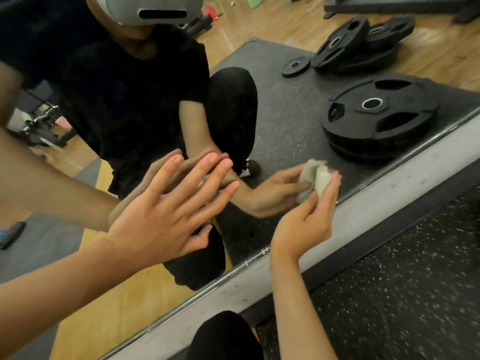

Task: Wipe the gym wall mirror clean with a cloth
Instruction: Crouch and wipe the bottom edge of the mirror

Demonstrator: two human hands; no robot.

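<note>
The wall mirror (283,131) fills the upper left of the head view, down to its metal bottom edge (233,271). My left hand (166,211) lies flat against the glass with fingers spread and straight, meeting its own reflection. My right hand (309,216) grips a small bunched pale cloth (321,179) and holds it against the glass low down, near the bottom edge. The cloth's reflection touches it from the other side.
A grey ledge (389,193) runs below the mirror, with black speckled rubber floor (405,287) beside it. My knee (223,333) is at the bottom. Black weight plates (376,113) and my crouching body appear only as reflections.
</note>
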